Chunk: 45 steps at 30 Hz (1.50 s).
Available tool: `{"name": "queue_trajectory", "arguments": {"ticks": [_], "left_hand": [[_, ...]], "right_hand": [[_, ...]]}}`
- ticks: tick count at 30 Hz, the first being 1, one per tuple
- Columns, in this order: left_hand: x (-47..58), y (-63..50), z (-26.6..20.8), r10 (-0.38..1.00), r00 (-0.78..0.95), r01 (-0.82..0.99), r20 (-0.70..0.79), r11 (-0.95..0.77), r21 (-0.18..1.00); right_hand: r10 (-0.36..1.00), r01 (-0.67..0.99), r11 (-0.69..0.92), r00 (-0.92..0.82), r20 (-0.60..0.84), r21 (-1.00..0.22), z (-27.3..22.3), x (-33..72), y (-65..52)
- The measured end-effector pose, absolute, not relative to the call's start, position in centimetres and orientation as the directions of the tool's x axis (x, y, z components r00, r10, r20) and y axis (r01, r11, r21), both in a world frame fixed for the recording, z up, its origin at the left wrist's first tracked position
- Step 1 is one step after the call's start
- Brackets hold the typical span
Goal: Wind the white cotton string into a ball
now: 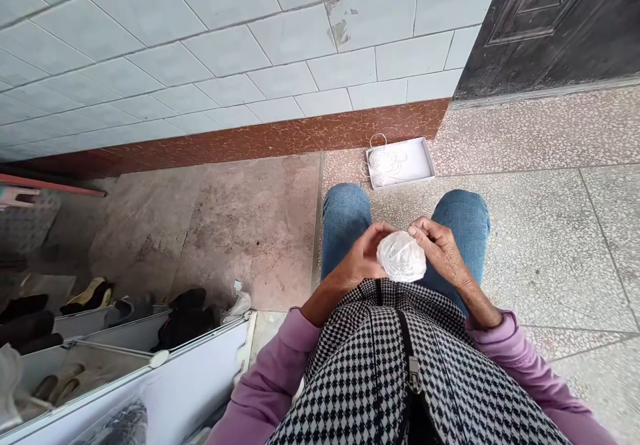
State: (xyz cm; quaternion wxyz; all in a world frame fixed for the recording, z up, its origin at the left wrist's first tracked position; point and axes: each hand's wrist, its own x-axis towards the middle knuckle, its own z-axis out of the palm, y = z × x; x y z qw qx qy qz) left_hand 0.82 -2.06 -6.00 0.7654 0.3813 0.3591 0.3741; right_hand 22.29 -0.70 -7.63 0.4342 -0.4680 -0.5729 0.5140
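A ball of white string sits between my hands, above my lap. My left hand is curled around the ball's left side and holds it. At the ball's upper right, my right hand has thumb and index finger pinched together; the strand between them is too fine to make out clearly. Past my knees, a shallow white box lies on the floor with a loose heap of white cord in its left end. One loop of that cord sticks up over the box's back edge.
A tiled wall with a reddish-brown base runs behind the box. To the right is a dark door. A rack with several shoes stands at lower left. Speckled floor spreads out at right.
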Motion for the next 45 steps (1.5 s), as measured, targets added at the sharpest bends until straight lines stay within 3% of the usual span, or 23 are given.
{"name": "queue_trajectory", "arguments": {"ticks": [5,8,10,13,15,17,21,24,26,28,30,32,34,37,39,42,45], "left_hand": [[1.0,-1.7,-5.6,0.868,0.401,-0.459,-0.292,0.466,0.757],[1.1,-1.0,-6.1,0.925,0.251,-0.455,-0.285,0.372,0.809],[1.1,-0.4,-6.7,0.962,0.098,-0.346,-0.254,0.272,0.898],[1.0,-0.2,-7.0,0.986,-0.012,-0.021,-0.164,0.164,0.986],[0.8,-0.7,-6.6,0.987,0.063,0.145,-0.147,0.137,0.980],[0.6,-1.4,-6.0,0.952,0.227,0.193,-0.205,0.162,0.968],[0.0,-2.3,-5.6,0.808,0.511,-0.054,-0.293,0.370,0.927],[-0.5,-1.8,-6.2,0.883,0.404,-0.341,-0.239,0.388,0.856],[-0.8,-1.2,-6.6,0.938,0.263,-0.387,-0.224,0.315,0.867],[-1.0,-0.8,-6.8,0.968,0.145,-0.265,-0.205,0.237,0.935],[-1.0,-0.8,-6.7,0.981,0.098,-0.030,-0.167,0.171,0.985],[-0.9,-1.4,-6.4,0.969,0.170,0.171,-0.180,0.151,0.974],[-0.9,-2.2,-6.0,0.903,0.335,0.238,-0.270,0.196,0.951],[-1.1,-3.0,-5.8,0.754,0.554,0.078,-0.353,0.375,0.924],[-1.3,-2.9,-6.0,0.766,0.558,-0.137,-0.319,0.464,0.875],[-1.5,-2.1,-6.3,0.894,0.344,-0.368,-0.288,0.411,0.834],[-1.3,-1.3,-6.3,0.958,0.125,-0.191,-0.259,0.279,0.941]], "right_hand": [[0.981,0.100,0.001,-0.193,-0.018,-0.995,-8.9,21.5,-2.0],[0.953,0.199,0.007,-0.299,-0.054,-0.980,-8.6,20.9,-3.2],[0.911,0.270,0.042,-0.406,-0.074,-0.962,-7.7,20.7,-4.1],[0.849,0.303,0.132,-0.526,-0.051,-0.944,-5.5,20.9,-4.7],[0.851,0.290,0.171,-0.525,-0.007,-0.942,-4.2,21.5,-4.0],[0.891,0.283,0.170,-0.453,0.025,-0.944,-3.6,22.4,-2.7],[0.953,0.265,0.095,-0.302,0.011,-0.959,-5.2,23.2,-0.5],[0.948,0.291,0.063,-0.316,-0.034,-0.955,-7.4,22.3,-1.4],[0.916,0.318,0.076,-0.397,-0.060,-0.945,-8.0,21.5,-3.1],[0.868,0.328,0.104,-0.490,-0.075,-0.939,-7.5,20.8,-4.7],[0.833,0.313,0.130,-0.549,-0.068,-0.941,-6.2,20.8,-5.6],[0.836,0.289,0.143,-0.548,-0.041,-0.947,-4.9,21.4,-5.2],[0.871,0.276,0.137,-0.491,-0.017,-0.951,-4.3,22.3,-4.0],[0.922,0.277,0.098,-0.386,-0.017,-0.956,-5.4,23.2,-2.2],[0.932,0.283,0.072,-0.362,-0.037,-0.956,-6.7,23.0,-1.9],[0.908,0.304,0.073,-0.414,-0.062,-0.950,-7.8,21.7,-3.3],[0.839,0.300,0.117,-0.539,-0.067,-0.947,-6.6,20.8,-5.1]]}}
